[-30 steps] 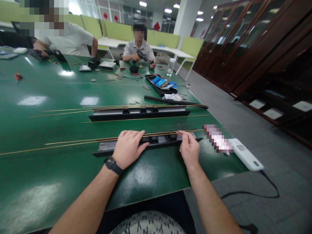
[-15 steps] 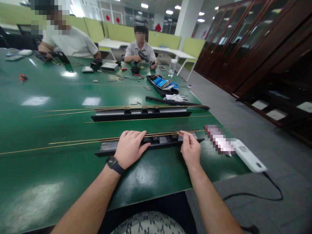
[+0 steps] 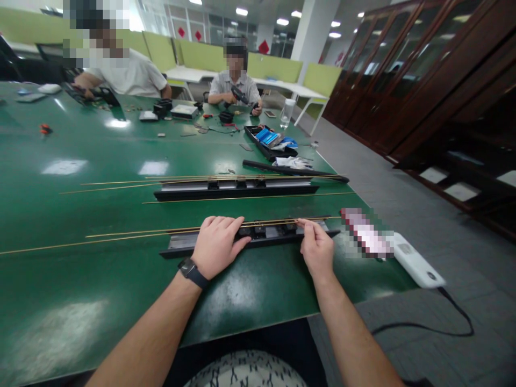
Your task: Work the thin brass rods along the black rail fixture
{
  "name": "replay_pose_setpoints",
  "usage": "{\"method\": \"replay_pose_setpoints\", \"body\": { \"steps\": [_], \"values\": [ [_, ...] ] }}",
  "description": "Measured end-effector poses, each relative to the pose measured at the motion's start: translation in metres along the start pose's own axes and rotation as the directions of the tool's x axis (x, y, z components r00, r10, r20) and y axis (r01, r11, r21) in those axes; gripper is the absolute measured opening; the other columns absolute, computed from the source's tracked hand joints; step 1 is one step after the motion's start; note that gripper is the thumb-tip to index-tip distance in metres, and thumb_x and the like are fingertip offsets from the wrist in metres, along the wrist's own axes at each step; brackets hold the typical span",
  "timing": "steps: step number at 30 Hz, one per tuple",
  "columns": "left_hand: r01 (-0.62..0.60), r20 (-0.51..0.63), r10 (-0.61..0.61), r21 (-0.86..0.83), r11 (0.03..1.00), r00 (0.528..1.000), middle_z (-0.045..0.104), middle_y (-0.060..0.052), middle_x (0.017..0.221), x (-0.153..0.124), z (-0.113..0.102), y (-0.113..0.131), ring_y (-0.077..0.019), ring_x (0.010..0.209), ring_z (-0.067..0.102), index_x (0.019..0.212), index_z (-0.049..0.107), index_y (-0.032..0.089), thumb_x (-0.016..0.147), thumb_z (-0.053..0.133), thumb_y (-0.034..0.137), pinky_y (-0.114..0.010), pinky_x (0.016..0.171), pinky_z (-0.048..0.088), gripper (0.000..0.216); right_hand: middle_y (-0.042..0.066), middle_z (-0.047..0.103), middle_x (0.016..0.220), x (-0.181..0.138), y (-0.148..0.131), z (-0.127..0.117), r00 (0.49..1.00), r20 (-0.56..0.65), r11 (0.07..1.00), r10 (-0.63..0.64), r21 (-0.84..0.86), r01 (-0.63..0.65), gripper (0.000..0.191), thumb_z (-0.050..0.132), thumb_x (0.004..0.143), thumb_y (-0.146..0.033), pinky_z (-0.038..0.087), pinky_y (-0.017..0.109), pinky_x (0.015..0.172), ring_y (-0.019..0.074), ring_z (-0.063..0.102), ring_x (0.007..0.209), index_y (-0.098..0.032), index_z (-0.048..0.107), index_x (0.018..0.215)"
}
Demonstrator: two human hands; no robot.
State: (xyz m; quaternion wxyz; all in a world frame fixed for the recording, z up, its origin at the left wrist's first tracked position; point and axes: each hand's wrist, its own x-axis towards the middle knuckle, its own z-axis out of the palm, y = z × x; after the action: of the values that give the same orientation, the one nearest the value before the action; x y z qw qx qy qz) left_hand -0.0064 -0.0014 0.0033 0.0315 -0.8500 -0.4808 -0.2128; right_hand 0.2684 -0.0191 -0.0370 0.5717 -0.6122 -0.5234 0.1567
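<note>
A long black rail [image 3: 266, 235] lies across the green table [image 3: 100, 279] in front of me, with thin brass rods [image 3: 137, 234] running along it and out to the left. My left hand [image 3: 217, 244] rests palm down on the rail's middle, fingers stretched flat over the rods. My right hand [image 3: 316, 244] pinches a brass rod between thumb and fingers near the rail's right end. A black watch sits on my left wrist.
A second black rail [image 3: 236, 189] with more brass rods lies farther back. Behind it are a black bar [image 3: 294, 171], white gloves, a black tray [image 3: 268, 142] and a bottle [image 3: 285, 113]. A white power strip [image 3: 415, 264] overhangs the right edge. Two people work at the far side.
Both hands stay where they were on the rail and rod. Only the camera has shifted slightly, sliding the scene a little to the right.
</note>
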Motion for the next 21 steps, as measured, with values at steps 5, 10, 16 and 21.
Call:
{"method": "replay_pose_setpoints", "body": {
  "steps": [5, 10, 16, 21],
  "values": [
    [-0.001, 0.006, 0.001, -0.003, 1.000, 1.000, 0.076, -0.012, 0.117, 0.0000, 0.0006, -0.0009, -0.0303, 0.109, 0.068, 0.132, 0.065, 0.021, 0.099, 0.060, 0.049, -0.048, 0.097, 0.043, 0.043, 0.012, 0.080, 0.106, -0.0003, -0.0007, 0.0006, 1.000, -0.010, 1.000, -0.005, 0.017, 0.005, 0.048, 0.050, 0.101, -0.057, 0.063, 0.037, 0.072, 0.0252, 0.078, 0.088, -0.019, 0.077, 0.113],
    [0.002, 0.007, -0.002, -0.010, 1.000, 1.000, 0.076, -0.012, 0.117, -0.0001, 0.0004, -0.0008, -0.0304, 0.109, 0.068, 0.131, 0.065, 0.020, 0.099, 0.060, 0.049, -0.047, 0.096, 0.043, 0.043, 0.012, 0.080, 0.106, 0.0004, 0.0008, 0.0013, 1.000, -0.027, 1.000, 0.005, 0.026, -0.005, 0.048, 0.049, 0.101, -0.057, 0.063, 0.036, 0.071, 0.0246, 0.078, 0.087, -0.018, 0.075, 0.113],
    [0.001, 0.012, -0.001, -0.023, 1.000, 1.000, 0.075, -0.012, 0.119, -0.0003, 0.0001, -0.0006, -0.0310, 0.110, 0.067, 0.132, 0.065, 0.019, 0.099, 0.061, 0.049, -0.048, 0.097, 0.043, 0.044, 0.012, 0.080, 0.106, 0.0015, 0.0024, 0.0020, 0.999, -0.037, 0.999, 0.029, 0.042, -0.027, 0.049, 0.050, 0.101, -0.058, 0.063, 0.036, 0.071, 0.0240, 0.078, 0.085, -0.017, 0.075, 0.112],
    [0.001, 0.011, -0.001, -0.009, 1.000, 1.000, 0.076, -0.012, 0.118, -0.0002, 0.0001, -0.0005, -0.0305, 0.110, 0.068, 0.132, 0.065, 0.019, 0.099, 0.060, 0.049, -0.047, 0.096, 0.043, 0.044, 0.012, 0.080, 0.106, 0.0019, 0.0019, 0.0013, 0.999, -0.036, 0.999, 0.017, 0.030, -0.016, 0.049, 0.049, 0.101, -0.057, 0.062, 0.035, 0.069, 0.0229, 0.078, 0.081, -0.017, 0.075, 0.112]
  ]
}}
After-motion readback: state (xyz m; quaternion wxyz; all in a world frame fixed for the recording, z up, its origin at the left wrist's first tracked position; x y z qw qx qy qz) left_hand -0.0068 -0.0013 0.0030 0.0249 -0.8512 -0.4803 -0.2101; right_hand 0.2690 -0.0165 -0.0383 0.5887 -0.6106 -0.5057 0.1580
